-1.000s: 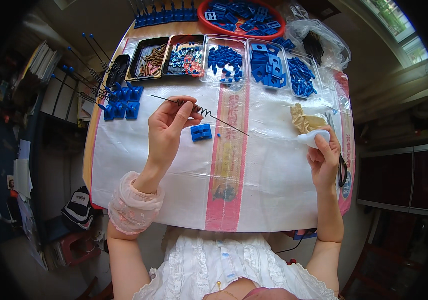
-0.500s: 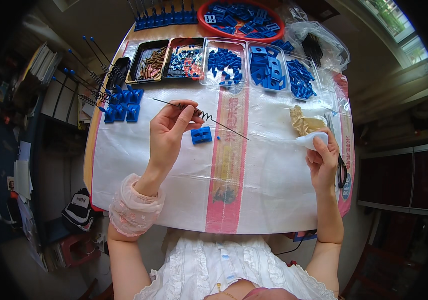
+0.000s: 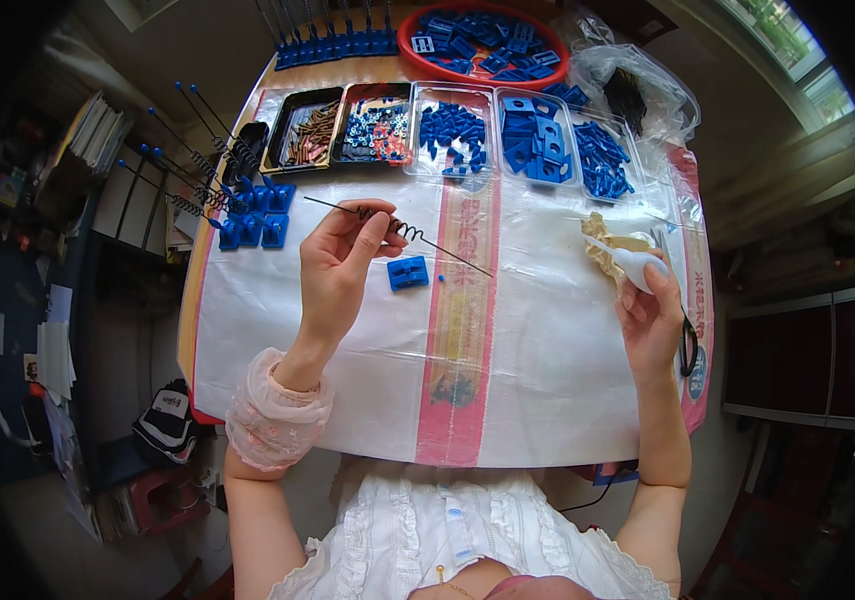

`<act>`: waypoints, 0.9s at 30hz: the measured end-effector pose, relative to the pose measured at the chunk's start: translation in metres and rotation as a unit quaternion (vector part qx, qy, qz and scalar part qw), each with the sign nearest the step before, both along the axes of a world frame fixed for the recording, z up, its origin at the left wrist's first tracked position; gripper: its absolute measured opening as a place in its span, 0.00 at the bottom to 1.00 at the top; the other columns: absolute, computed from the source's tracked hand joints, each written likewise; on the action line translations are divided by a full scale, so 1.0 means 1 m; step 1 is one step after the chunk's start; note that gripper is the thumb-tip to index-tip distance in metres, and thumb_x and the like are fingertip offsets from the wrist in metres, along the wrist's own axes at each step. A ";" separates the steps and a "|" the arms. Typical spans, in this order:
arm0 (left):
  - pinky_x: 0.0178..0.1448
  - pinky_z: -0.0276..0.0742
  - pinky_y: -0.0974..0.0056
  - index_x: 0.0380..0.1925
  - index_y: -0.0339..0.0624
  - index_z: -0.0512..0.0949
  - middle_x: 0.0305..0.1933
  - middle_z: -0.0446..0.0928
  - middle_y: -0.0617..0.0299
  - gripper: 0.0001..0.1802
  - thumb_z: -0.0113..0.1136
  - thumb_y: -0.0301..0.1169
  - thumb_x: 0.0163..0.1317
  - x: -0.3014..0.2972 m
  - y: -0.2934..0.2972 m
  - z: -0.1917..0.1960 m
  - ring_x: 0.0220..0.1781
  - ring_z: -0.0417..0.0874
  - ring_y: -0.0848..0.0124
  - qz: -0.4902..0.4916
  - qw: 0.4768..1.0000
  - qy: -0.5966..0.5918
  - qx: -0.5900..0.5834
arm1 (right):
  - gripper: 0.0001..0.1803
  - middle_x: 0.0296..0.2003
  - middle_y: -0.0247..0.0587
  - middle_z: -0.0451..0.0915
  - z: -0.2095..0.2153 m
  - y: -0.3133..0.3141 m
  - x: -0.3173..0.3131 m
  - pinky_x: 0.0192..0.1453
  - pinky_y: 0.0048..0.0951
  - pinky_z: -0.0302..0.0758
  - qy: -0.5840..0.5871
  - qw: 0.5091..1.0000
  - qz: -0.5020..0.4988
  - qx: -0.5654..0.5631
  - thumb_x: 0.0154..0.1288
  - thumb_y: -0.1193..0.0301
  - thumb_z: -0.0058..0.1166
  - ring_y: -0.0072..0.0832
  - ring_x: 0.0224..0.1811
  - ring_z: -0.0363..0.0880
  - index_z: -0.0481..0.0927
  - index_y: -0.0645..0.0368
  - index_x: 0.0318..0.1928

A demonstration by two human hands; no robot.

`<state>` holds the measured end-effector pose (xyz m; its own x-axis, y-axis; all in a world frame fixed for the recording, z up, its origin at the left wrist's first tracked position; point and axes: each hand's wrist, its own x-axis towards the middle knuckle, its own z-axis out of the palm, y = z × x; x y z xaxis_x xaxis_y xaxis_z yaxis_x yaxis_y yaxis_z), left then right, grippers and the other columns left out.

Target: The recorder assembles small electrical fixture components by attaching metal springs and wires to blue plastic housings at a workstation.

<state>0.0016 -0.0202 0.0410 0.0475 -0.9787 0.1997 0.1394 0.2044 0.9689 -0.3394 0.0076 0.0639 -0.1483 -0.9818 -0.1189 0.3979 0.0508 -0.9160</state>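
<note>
My left hand (image 3: pixel 348 245) pinches a black wire with a coiled spring section (image 3: pixel 412 233) between thumb and fingers. Its straight end slants down to the right above the table. In my right hand (image 3: pixel 651 315) is a small white squeeze bottle (image 3: pixel 640 267), its thin nozzle pointing up and left. A crumpled tan wad (image 3: pixel 603 250) lies just beyond the bottle. Below the wire a blue square base (image 3: pixel 408 273) rests on the table cover, with a tiny blue piece (image 3: pixel 442 279) beside it. Scissors (image 3: pixel 689 347) lie partly hidden behind my right hand.
Across the far side stand trays of screws (image 3: pixel 312 132), nuts (image 3: pixel 376 128) and blue plastic parts (image 3: pixel 453 128). A red basin (image 3: pixel 413 62) holds more blue pieces. Blue bases with upright spring wires stand at the left (image 3: pixel 258 215) and at the back left (image 3: pixel 338 50).
The white bottle has drawn back from the wire's lower end, and its nozzle has swung up to the left. My left hand holds the wire almost unmoved; the whole view has shifted slightly.
</note>
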 end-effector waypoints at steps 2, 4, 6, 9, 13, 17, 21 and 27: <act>0.46 0.84 0.70 0.49 0.33 0.80 0.40 0.83 0.57 0.11 0.56 0.29 0.74 -0.003 0.003 0.009 0.40 0.86 0.74 -0.002 1.000 -0.025 -0.018 | 0.12 0.29 0.35 0.77 -0.001 -0.001 -0.001 0.24 0.16 0.63 -0.034 0.999 0.033 0.013 0.67 0.68 0.55 0.13 0.22 0.64 0.72 0.54 0.47; 0.45 0.85 0.70 0.49 0.32 0.80 0.39 0.84 0.57 0.10 0.57 0.27 0.74 -0.007 0.005 0.023 0.39 0.86 0.74 -0.010 0.998 -0.049 -0.042 | 0.13 0.33 0.40 0.79 -0.004 -0.002 -0.001 0.30 0.20 0.69 -0.056 0.996 0.074 0.010 0.65 0.68 0.55 0.17 0.26 0.70 0.71 0.54 0.49; 0.45 0.85 0.70 0.49 0.31 0.80 0.39 0.84 0.58 0.10 0.58 0.26 0.73 -0.012 0.007 0.037 0.39 0.87 0.74 -0.029 0.993 -0.092 -0.065 | 0.15 0.37 0.46 0.82 -0.011 -0.003 -0.001 0.39 0.24 0.76 -0.067 0.990 0.120 -0.010 0.64 0.69 0.55 0.22 0.32 0.77 0.70 0.54 0.50; 0.43 0.86 0.70 0.47 0.31 0.81 0.38 0.84 0.58 0.09 0.61 0.23 0.69 -0.022 0.004 0.061 0.38 0.87 0.75 -0.047 0.981 -0.164 -0.093 | 0.17 0.42 0.51 0.83 -0.022 -0.004 0.004 0.54 0.29 0.77 -0.056 0.988 0.143 -0.021 0.64 0.67 0.56 0.28 0.41 0.82 0.69 0.55 0.51; 0.41 0.87 0.69 0.45 0.33 0.82 0.37 0.84 0.58 0.09 0.64 0.22 0.65 -0.032 -0.004 0.080 0.37 0.87 0.75 -0.065 0.960 -0.235 -0.136 | 0.19 0.46 0.53 0.84 -0.022 -0.004 0.009 0.61 0.34 0.74 -0.046 0.984 0.171 -0.009 0.64 0.66 0.56 0.32 0.49 0.82 0.69 0.57 0.52; 0.43 0.87 0.71 0.48 0.35 0.82 0.39 0.85 0.59 0.10 0.63 0.22 0.67 -0.035 -0.011 0.085 0.39 0.87 0.76 -0.084 0.932 -0.306 -0.174 | 0.22 0.47 0.53 0.84 -0.025 -0.006 0.007 0.60 0.32 0.71 -0.012 0.986 0.166 -0.018 0.67 0.62 0.56 0.31 0.54 0.80 0.69 0.58 0.56; 0.42 0.87 0.71 0.47 0.36 0.83 0.38 0.85 0.59 0.10 0.64 0.22 0.66 -0.036 -0.015 0.090 0.38 0.87 0.75 -0.085 0.917 -0.335 -0.198 | 0.23 0.48 0.52 0.84 -0.028 -0.009 0.009 0.58 0.29 0.70 0.042 0.983 0.170 -0.053 0.71 0.60 0.55 0.28 0.54 0.79 0.69 0.57 0.59; 0.40 0.86 0.70 0.44 0.33 0.82 0.35 0.83 0.58 0.09 0.64 0.23 0.65 -0.036 -0.018 0.096 0.36 0.86 0.72 -0.093 0.919 -0.322 -0.209 | 0.17 0.49 0.51 0.84 -0.037 -0.010 0.013 0.55 0.26 0.69 0.052 0.978 0.184 -0.078 0.74 0.64 0.53 0.23 0.50 0.78 0.69 0.58 0.57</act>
